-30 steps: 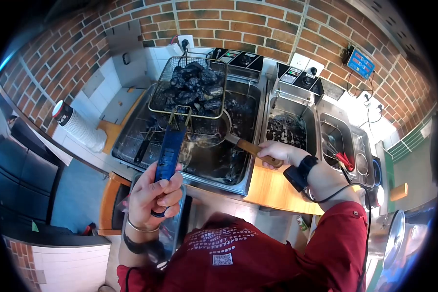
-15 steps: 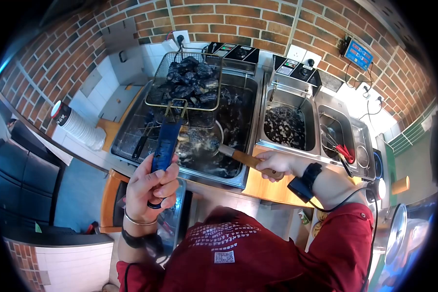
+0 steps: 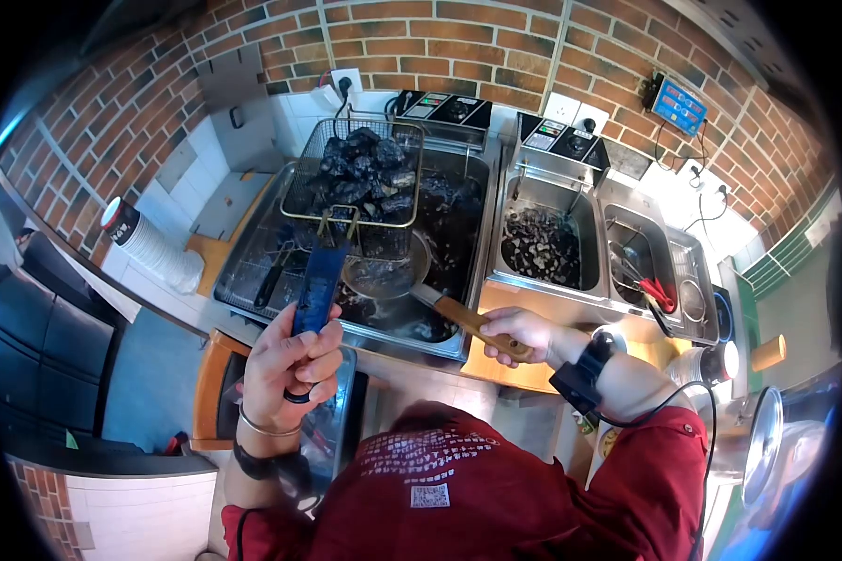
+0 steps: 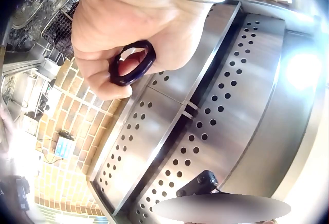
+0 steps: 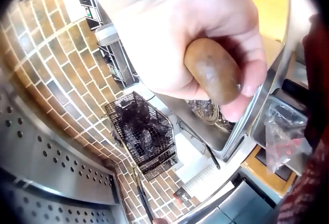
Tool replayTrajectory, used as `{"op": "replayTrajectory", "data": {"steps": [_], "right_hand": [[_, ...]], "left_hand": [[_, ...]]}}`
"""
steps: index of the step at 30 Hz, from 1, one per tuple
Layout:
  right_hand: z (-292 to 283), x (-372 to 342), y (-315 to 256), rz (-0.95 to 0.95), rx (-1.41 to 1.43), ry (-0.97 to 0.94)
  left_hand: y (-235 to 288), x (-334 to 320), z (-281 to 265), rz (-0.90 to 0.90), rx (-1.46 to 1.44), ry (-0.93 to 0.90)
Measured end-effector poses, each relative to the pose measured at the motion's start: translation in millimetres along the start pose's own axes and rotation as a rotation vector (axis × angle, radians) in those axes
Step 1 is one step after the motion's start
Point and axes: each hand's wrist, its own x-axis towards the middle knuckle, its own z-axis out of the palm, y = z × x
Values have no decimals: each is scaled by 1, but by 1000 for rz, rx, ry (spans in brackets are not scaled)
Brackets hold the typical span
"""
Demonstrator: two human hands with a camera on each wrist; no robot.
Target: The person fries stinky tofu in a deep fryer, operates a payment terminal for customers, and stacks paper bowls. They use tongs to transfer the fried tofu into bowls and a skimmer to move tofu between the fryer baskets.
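My left hand (image 3: 295, 363) grips the blue handle (image 3: 320, 280) of a wire fryer basket (image 3: 419, 173), which is raised over the large fryer vat. Dark, blackish chunks (image 3: 360, 164) are heaped in the basket. In the left wrist view the handle's looped end (image 4: 132, 63) pokes out of my curled fingers. My right hand (image 3: 524, 335) holds the wooden handle (image 3: 472, 323) of a round mesh skimmer (image 3: 384, 273). The skimmer's head is at the dark liquid (image 3: 449, 224), just below and in front of the basket, which overlaps its far edge. The right wrist view shows the handle's rounded end (image 5: 213, 69).
To the right, a smaller vat (image 3: 543, 248) has pale bits floating in dark liquid, with a sink-like well holding red-handled tongs (image 3: 660, 294) beyond it. Another basket's black handle (image 3: 269, 285) lies left in the large vat. Stacked paper cups (image 3: 154, 248) lean at the left.
The skimmer's head has shifted left and toward me, and my right hand has come lower in view. Splashing near the skimmer has calmed. The basket stays raised, with only slight movement.
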Motion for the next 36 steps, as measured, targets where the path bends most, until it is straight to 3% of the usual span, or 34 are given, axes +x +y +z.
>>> {"op": "replayTrajectory", "data": {"steps": [9, 16, 21, 33, 36], "right_hand": [[-4, -16, -58, -123, -126, 351], [-7, -29, -96, -225, -189, 508], [18, -61, -112, -338, -210, 511], [62, -84, -67, -448, -419, 582], [79, -85, -64, -347, -583, 705]], "left_hand": [[-16, -13, -8, -43, -50, 13], [-44, -5, -27, -66, -62, 54], [-62, 14, -34, -84, -43, 76], [-79, 80, -40, -118, -114, -82], [-81, 87, -32, -129, -106, -82]]}}
